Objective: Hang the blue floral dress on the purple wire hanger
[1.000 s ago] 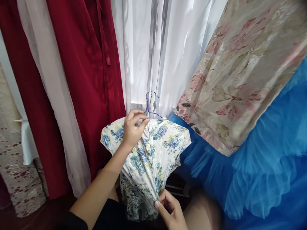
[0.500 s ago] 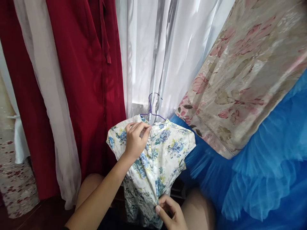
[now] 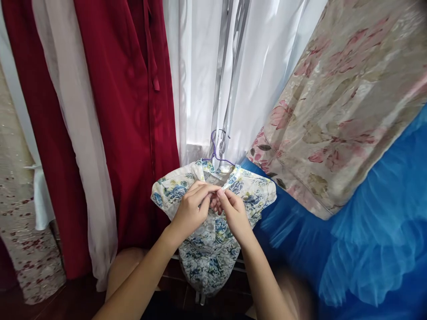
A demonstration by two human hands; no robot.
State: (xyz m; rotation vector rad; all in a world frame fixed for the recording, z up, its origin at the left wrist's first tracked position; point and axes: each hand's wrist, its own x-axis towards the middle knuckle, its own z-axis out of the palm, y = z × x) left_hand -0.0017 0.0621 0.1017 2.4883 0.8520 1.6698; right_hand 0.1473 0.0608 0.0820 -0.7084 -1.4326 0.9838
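A white short-sleeved blouse (image 3: 256, 190) with blue and yellow flowers hangs in front of me on a purple wire hanger (image 3: 214, 146). Its neckline is parted, and the lining shows inside. My left hand (image 3: 191, 205) pinches the front edge just under the collar. Right beside it, my right hand (image 3: 235, 214) is closed on the opposite edge, with the fingertips of both hands almost touching. Whatever fastening lies between the fingers is hidden. Below the hands the blouse's lower part hangs down in a rounded fold.
Long red cloth (image 3: 128, 133) and a pale sheer panel (image 3: 71, 115) hang at the left. White cloth (image 3: 200, 89) is behind the hanger. On the right hang a beige floral garment (image 3: 336, 115) and a blue tulle skirt (image 3: 360, 240). My knees flank the blouse.
My right hand has risen from the lower front of the blouse to the neckline, meeting my left hand. The collar has spread apart and the lower front has folded up.
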